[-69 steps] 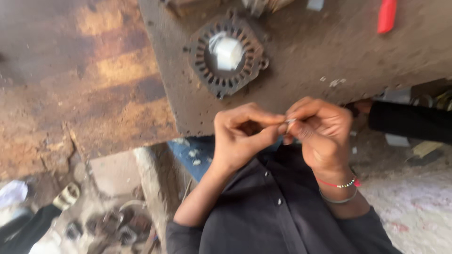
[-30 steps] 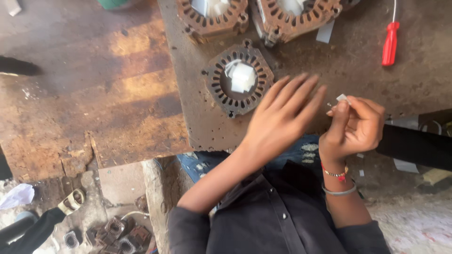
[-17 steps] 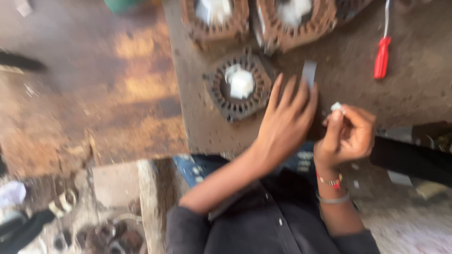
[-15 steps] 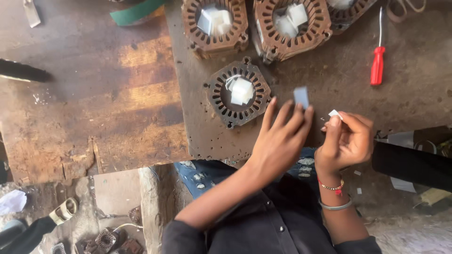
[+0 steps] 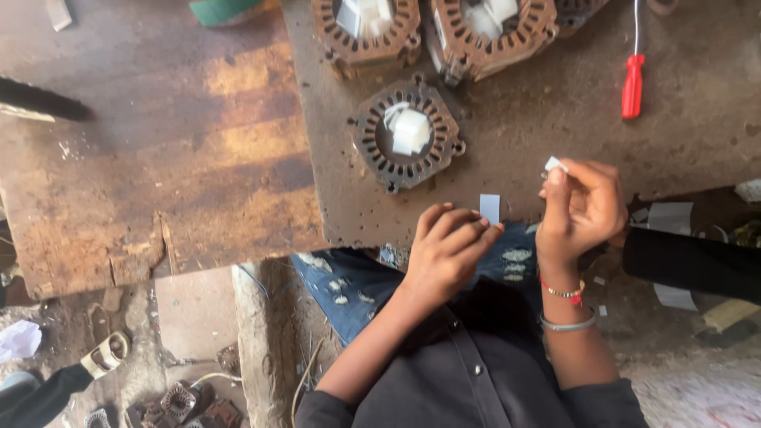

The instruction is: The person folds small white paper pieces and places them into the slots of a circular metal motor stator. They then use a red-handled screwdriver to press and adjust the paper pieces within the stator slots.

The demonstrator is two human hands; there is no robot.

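Rusty steel bench (image 5: 507,150) logged: my left hand (image 5: 448,254) pinched 1 white paper strip (image 5: 490,208), my right hand (image 5: 583,210) a small white paper slip (image 5: 553,164); both looked light, flimsy, best gripped by edges.

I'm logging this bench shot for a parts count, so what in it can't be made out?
Head view only:
- Two upper stator cores: cut off by the top edge.
- Red screwdriver: its shaft runs out of the top edge.
- White slip in the right hand: mostly hidden by the fingers.
- Left hand: palm side hidden; whether it grips the paper strip is unclear.
- Green object: cropped at the top.
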